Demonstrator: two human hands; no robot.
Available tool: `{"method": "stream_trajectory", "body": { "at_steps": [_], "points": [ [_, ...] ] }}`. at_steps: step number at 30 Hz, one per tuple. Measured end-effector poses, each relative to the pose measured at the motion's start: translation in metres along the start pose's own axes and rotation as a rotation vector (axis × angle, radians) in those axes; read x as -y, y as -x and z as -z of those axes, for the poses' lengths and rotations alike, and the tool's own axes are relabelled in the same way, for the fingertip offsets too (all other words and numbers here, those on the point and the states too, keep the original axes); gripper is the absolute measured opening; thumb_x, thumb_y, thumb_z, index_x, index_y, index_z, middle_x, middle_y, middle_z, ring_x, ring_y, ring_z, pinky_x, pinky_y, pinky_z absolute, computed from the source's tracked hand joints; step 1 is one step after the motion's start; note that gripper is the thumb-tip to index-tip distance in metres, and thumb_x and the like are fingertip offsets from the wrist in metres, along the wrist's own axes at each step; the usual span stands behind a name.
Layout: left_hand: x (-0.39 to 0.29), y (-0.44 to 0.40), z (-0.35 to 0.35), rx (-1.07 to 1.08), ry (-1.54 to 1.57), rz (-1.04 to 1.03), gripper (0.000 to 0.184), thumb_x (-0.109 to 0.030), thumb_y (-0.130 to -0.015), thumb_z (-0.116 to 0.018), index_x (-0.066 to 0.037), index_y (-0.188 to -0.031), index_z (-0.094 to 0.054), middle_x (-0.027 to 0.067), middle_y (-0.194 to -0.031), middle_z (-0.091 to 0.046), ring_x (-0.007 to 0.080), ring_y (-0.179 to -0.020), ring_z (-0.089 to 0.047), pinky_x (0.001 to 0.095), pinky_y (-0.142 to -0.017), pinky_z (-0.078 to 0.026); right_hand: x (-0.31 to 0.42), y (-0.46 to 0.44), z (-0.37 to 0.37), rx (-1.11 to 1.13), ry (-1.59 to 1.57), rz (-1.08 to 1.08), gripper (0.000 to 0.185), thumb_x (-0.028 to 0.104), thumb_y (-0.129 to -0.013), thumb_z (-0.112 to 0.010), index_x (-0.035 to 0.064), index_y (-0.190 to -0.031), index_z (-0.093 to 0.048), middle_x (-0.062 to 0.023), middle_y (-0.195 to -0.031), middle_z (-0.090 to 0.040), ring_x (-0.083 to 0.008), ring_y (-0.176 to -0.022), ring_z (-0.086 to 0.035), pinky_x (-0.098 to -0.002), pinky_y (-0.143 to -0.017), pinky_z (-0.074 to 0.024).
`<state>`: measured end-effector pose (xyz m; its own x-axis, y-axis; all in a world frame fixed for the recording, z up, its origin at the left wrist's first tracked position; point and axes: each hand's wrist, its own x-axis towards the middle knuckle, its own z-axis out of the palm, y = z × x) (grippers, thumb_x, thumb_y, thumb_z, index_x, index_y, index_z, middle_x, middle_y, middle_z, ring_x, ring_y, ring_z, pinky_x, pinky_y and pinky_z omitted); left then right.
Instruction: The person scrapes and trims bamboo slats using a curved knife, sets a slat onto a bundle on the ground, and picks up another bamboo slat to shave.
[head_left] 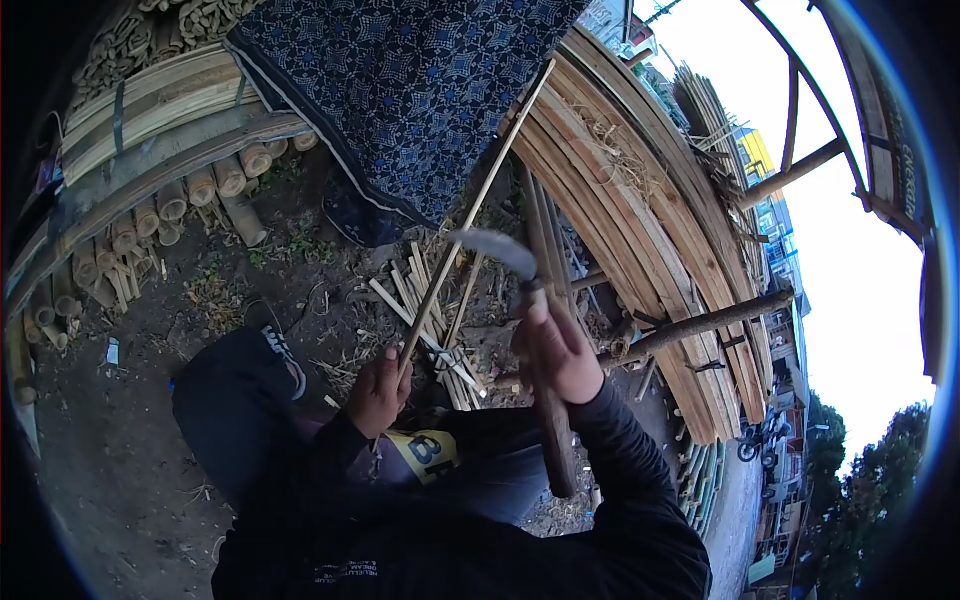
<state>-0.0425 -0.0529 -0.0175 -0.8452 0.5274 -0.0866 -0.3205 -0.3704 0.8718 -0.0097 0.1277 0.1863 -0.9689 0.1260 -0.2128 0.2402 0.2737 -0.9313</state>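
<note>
My left hand [378, 392] is closed round the lower end of a long, thin bamboo stick [484, 190]. The stick slants up and to the right, passing in front of a dark blue patterned cloth. In my right hand [562, 352] is a sickle [552, 440] with a long wooden handle that runs down below the fist. Its curved blade, slightly blurred, points left and its tip lies close to the stick; whether they touch I cannot tell. Beneath the stick, a pile of split bamboo strips [440, 330] lies on the ground.
The patterned cloth [410, 90] hangs at the top. Long wooden planks [640, 220] are stacked on the right, with a round pole [715, 317] across them. At left, bamboo poles [200, 187] lie below a bench-like ledge. My bent leg [225, 410] is at lower left.
</note>
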Motion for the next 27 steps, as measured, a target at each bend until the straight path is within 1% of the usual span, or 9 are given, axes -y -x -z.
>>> {"method": "stream_trajectory", "body": {
  "at_steps": [2,5,8,10,16,18,22,24,27],
  "points": [
    [0.002,0.004,-0.003,0.025,0.025,0.010,0.049,-0.046,-0.103,-0.027,-0.010,-0.075,-0.044,-0.0025,-0.054,-0.038,0.0081,-0.042,-0.037,0.0244,-0.042,-0.030,-0.005,-0.005,0.007,-0.018,-0.089,0.080,0.028,0.029,-0.103,-0.042,0.0052,-0.117,-0.046,-0.0018,-0.075,-0.052,-0.0083,-0.048,-0.051,-0.0221,-0.043,-0.0437],
    [-0.002,0.001,0.000,0.044,0.015,0.006,0.049,-0.045,-0.104,-0.027,-0.010,-0.074,-0.043,-0.0025,-0.054,-0.037,0.0082,-0.042,-0.037,0.0245,-0.042,-0.030,0.004,0.011,-0.003,0.280,0.285,-0.064,0.030,0.036,-0.103,-0.039,0.0072,-0.111,-0.045,-0.0023,-0.074,-0.050,-0.0099,-0.049,-0.052,-0.0217,-0.043,-0.0446],
    [0.001,0.005,-0.006,0.069,0.003,0.019,0.048,-0.044,-0.104,-0.027,-0.010,-0.073,-0.042,-0.0021,-0.053,-0.036,0.0085,-0.043,-0.037,0.0247,-0.042,-0.030,0.014,-0.008,0.019,-0.036,-0.052,0.077,0.029,0.033,-0.103,-0.042,0.0065,-0.114,-0.044,-0.0025,-0.075,-0.052,-0.0093,-0.049,-0.052,-0.0222,-0.044,-0.0444],
    [-0.001,0.003,-0.004,0.100,-0.015,0.008,0.048,-0.043,-0.104,-0.027,-0.010,-0.072,-0.042,-0.0018,-0.053,-0.036,0.0087,-0.043,-0.037,0.0248,-0.042,-0.030,0.007,-0.001,0.015,0.097,0.132,0.027,0.034,0.037,-0.103,-0.039,0.0058,-0.117,-0.044,-0.0035,-0.073,-0.052,-0.0116,-0.045,-0.052,-0.0234,-0.041,-0.0444],
    [0.005,0.005,-0.008,0.121,-0.044,0.031,0.050,-0.042,-0.104,-0.027,-0.010,-0.069,-0.041,-0.0008,-0.053,-0.036,0.0098,-0.043,-0.039,0.0253,-0.043,-0.031,0.031,-0.011,0.040,-0.057,-0.083,0.146,0.031,0.034,-0.102,-0.044,0.0047,-0.112,-0.048,-0.0040,-0.074,-0.054,-0.0107,-0.046,-0.052,-0.0241,-0.042,-0.0440],
    [0.011,0.003,-0.008,0.038,-0.108,-0.019,0.050,-0.048,-0.103,-0.026,-0.012,-0.071,-0.040,-0.0021,-0.049,-0.033,0.0094,-0.039,-0.032,0.0256,-0.040,-0.027,0.036,-0.002,0.034,0.205,0.291,-0.027,0.033,0.036,-0.103,-0.041,0.0054,-0.113,-0.047,-0.0030,-0.071,-0.053,-0.0114,-0.045,-0.052,-0.0243,-0.041,-0.0442],
    [0.004,0.007,-0.011,0.105,-0.135,-0.007,0.048,-0.038,-0.104,-0.028,-0.009,-0.069,-0.042,-0.0012,-0.053,-0.037,0.0099,-0.044,-0.040,0.0257,-0.045,-0.031,0.057,-0.016,0.055,-0.137,-0.023,0.193,0.031,0.034,-0.103,-0.043,0.0051,-0.115,-0.047,-0.0022,-0.071,-0.054,-0.0108,-0.045,-0.052,-0.0247,-0.042,-0.0451],
    [0.006,0.007,-0.008,0.107,-0.130,0.040,0.048,-0.037,-0.104,-0.027,-0.009,-0.069,-0.043,-0.0013,-0.053,-0.038,0.0093,-0.045,-0.039,0.0258,-0.045,-0.031,0.046,-0.005,0.046,0.150,0.330,0.097,0.032,0.036,-0.103,-0.039,0.0057,-0.110,-0.048,-0.0027,-0.070,-0.052,-0.0116,-0.045,-0.052,-0.0249,-0.042,-0.0452],
    [0.005,0.008,-0.009,0.113,-0.139,0.020,0.048,-0.037,-0.104,-0.027,-0.009,-0.069,-0.042,-0.0015,-0.053,-0.038,0.0095,-0.044,-0.040,0.0263,-0.045,-0.030,0.067,-0.013,0.060,0.013,0.200,0.132,0.032,0.037,-0.103,-0.040,0.0058,-0.105,-0.047,-0.0030,-0.069,-0.052,-0.0125,-0.046,-0.053,-0.0252,-0.042,-0.0450]
  ]
}}
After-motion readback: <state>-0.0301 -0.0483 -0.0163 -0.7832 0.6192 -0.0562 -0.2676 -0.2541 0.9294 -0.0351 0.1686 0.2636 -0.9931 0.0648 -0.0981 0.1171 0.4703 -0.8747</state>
